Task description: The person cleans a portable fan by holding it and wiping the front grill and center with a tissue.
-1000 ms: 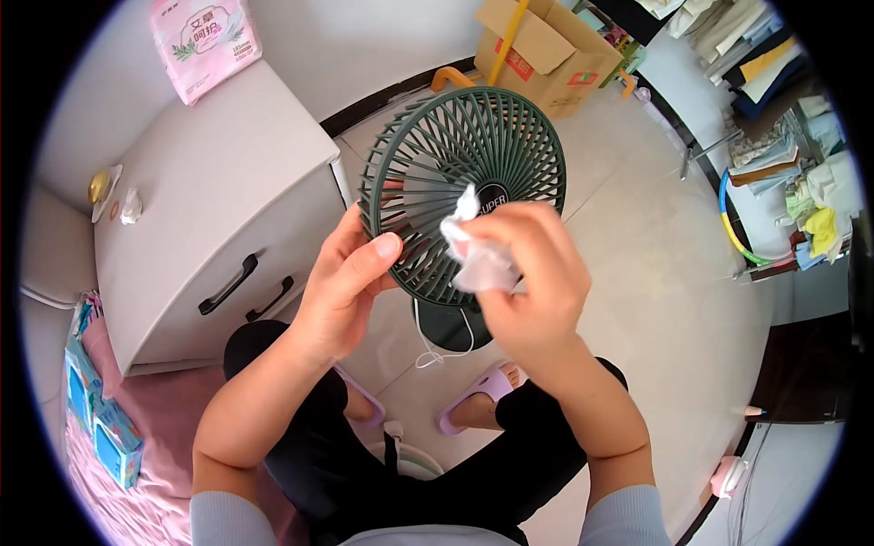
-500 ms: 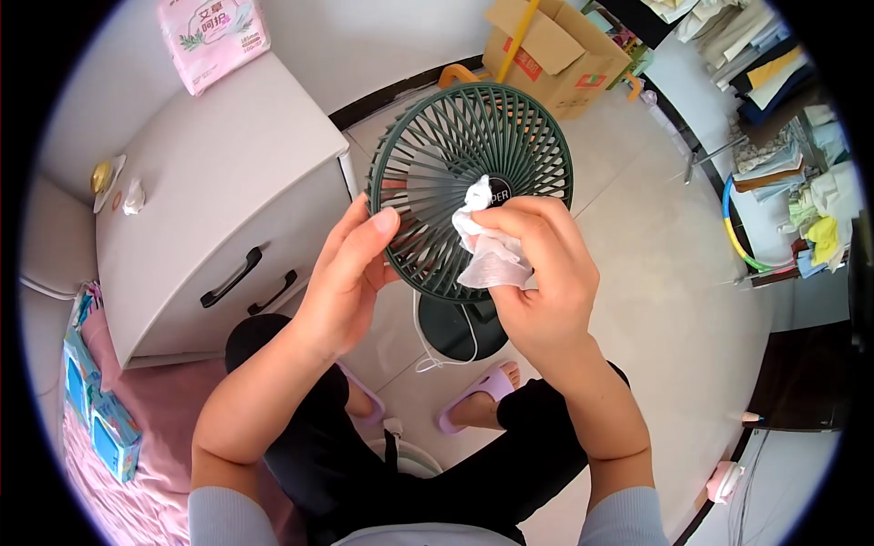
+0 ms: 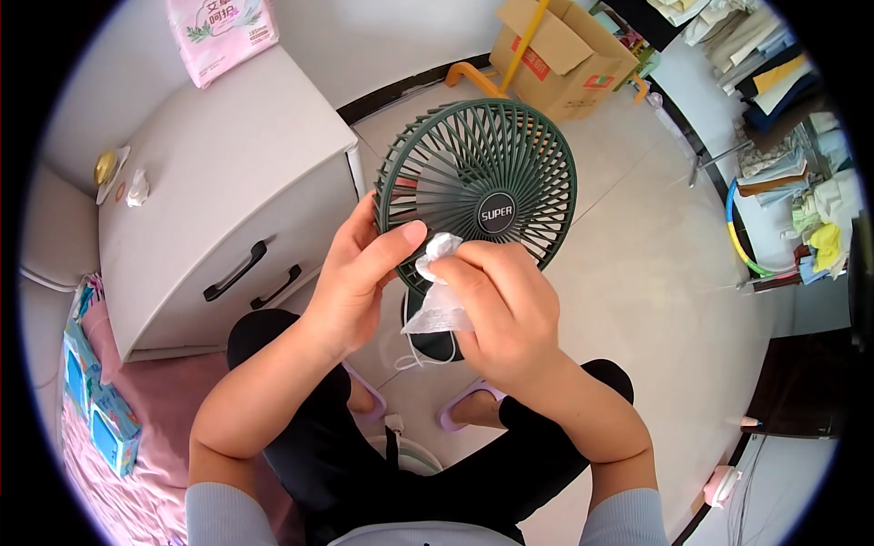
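Observation:
A dark green fan [image 3: 496, 213] with a round slatted grille and a "SUPER" badge is held up above my knees. My left hand [image 3: 350, 282] grips the grille's left rim, thumb in front. Pinched in my right hand [image 3: 505, 305] is a crumpled white tissue [image 3: 442, 305], close to my left thumb and over the lower left part of the grille. The fan's dark base and a thin white cord [image 3: 421, 360] show partly below, behind the tissue and my right hand.
A pale cabinet [image 3: 218, 173] at the left bears a pink package [image 3: 223, 36] and a crumpled tissue [image 3: 138, 188]. A cardboard box [image 3: 564, 64] stands behind the fan. Folded clothes [image 3: 774, 164] lie at the right. Blue packs [image 3: 113, 428] rest on pink bedding [image 3: 173, 400].
My right hand has moved down and left with the tissue, uncovering the badge. The fan's base has swung slightly left. My left hand still holds the rim.

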Tool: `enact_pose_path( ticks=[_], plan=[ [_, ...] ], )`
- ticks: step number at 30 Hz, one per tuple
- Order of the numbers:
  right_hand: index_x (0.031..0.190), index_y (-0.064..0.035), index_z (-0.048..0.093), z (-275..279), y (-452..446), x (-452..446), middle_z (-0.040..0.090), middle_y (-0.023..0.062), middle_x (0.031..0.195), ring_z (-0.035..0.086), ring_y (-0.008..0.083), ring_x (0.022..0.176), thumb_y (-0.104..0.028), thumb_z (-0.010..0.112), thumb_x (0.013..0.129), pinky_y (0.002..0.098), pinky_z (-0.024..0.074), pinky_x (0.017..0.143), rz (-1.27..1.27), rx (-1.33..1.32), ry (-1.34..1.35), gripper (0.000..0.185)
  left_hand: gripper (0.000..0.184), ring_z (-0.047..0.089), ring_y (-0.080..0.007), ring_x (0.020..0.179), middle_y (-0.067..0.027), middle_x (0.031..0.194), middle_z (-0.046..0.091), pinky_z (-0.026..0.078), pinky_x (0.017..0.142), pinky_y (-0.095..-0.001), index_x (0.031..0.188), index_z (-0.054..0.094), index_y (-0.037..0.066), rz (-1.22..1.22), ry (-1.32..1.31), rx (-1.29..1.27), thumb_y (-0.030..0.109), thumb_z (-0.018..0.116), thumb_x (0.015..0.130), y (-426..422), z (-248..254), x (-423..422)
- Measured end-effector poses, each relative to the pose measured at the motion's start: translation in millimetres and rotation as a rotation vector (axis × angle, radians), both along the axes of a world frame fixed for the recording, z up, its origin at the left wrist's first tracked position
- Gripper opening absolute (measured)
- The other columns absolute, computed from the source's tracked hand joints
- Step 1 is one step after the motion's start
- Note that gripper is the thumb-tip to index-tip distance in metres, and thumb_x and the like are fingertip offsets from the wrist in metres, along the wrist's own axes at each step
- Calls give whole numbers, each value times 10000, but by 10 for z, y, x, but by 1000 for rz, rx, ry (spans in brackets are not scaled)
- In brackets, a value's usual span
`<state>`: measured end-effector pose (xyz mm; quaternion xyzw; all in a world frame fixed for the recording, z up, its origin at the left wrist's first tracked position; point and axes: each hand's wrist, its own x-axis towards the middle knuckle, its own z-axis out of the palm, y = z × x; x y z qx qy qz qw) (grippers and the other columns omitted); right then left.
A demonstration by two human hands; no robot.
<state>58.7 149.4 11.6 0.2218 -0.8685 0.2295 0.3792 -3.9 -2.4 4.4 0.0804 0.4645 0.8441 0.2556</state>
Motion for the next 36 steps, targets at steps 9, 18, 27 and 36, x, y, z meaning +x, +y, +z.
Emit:
enact_pose_path(
  ticks=[9, 18, 27, 36],
  plan=[
    [997, -12, 664, 33, 49, 36, 610, 128, 903, 602, 290, 746, 30, 634, 606, 361, 499, 624, -28, -4, -20, 395, 478, 583, -127, 1041, -58, 1150, 612, 461, 904, -289, 1277, 474, 41, 33, 64, 3, 222, 673, 881, 29, -17, -11],
    [964, 27, 653, 108, 242, -106, 605, 119, 928, 600, 261, 769, -6, 658, 684, 340, 497, 613, -51, 6, 13, 282, 444, 592, -104, 1017, -38, 1132, 615, 484, 872, -277, 1236, 503, 58, 53, 5, -36, 265, 669, 881, 39, -9, -14],
    [1002, 47, 658, -79, -157, 111, 621, 138, 955, 614, 288, 788, 6, 647, 687, 343, 508, 635, -10, 132, 50, 318, 422, 589, -101, 1012, -31, 1126, 621, 483, 861, -268, 1244, 510, 61, 72, -44, 0, 256, 642, 894, 34, -69, -44],
    [976, 35, 666, 19, 55, 21, 621, 130, 928, 612, 260, 754, -7, 645, 682, 329, 505, 614, -106, 126, 90, 298, 448, 589, -98, 984, -31, 1103, 621, 470, 843, -261, 1253, 498, 54, 76, 54, -29, 238, 662, 878, 33, -30, -24]
  ],
)
